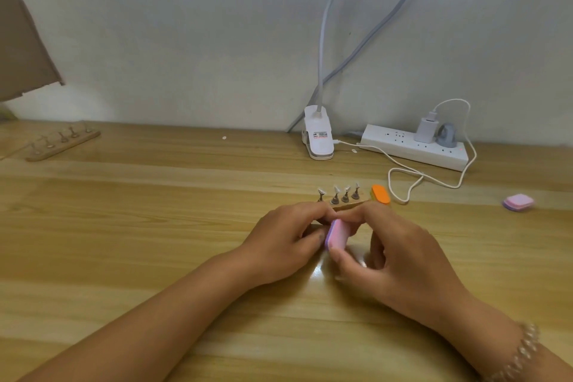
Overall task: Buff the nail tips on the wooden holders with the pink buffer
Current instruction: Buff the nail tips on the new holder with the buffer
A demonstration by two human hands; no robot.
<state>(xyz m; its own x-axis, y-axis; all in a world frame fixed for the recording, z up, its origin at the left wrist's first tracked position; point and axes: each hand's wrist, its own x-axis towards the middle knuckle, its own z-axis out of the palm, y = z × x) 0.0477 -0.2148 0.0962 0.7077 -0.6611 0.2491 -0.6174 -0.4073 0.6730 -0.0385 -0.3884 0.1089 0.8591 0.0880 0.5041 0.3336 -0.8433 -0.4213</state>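
So both hands are meeting in the middle of the worktop [155, 226], which is glossy pale wood with long grain stripes. The right hand [397, 257] is pinching the pink buffer [336, 234] between thumb and forefinger. It's a chunky, rounded oblong block with a purple layer along one edge, and it's standing on its side. The left hand [288, 242] is curling its fingers round the near end of the wooden holder [348, 205], right against the buffer. What's going on under those fingertips is hidden.

The holder is a thin wooden strip. Four little metal stands are sticking up from its far part, each carrying one of the pale, pointy nail tips [337, 190]. An orange buffer [380, 194] of the same rounded shape is lying just beside the holder's right end.

A second holder [63, 141] with its own row of stands is sitting far off to the left. A squarish pink-and-purple block [518, 202] is lying well off to the right. At the back, a white clip lamp [317, 136] and a white power strip [415, 150] are sitting by the wall, with a white cable [434, 178] looping across the wood. A beaded bracelet [524, 347] is showing on the right wrist.
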